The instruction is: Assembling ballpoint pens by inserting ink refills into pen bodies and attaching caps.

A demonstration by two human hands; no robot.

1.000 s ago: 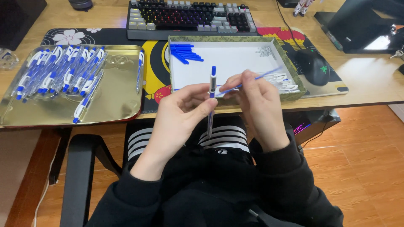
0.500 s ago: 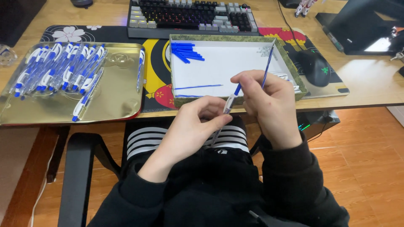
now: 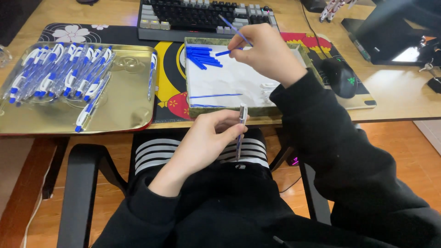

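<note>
Meanwhile the right hand [image 3: 266, 53], pinching a blue refill [image 3: 235, 29], had left the left hand's [image 3: 209, 138] clear pen barrel [image 3: 241, 131] for the blue caps [image 3: 202, 56] in the box [image 3: 229, 82], so the refill was not yet fitted in the barrel.

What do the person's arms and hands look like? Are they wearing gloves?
No gloves. Both hands are bare: the left hand and the right hand. Each arm is covered to the wrist by a long black sleeve, the left sleeve and the right sleeve, plain soft fabric with no markings. No rings or watch show.
</note>
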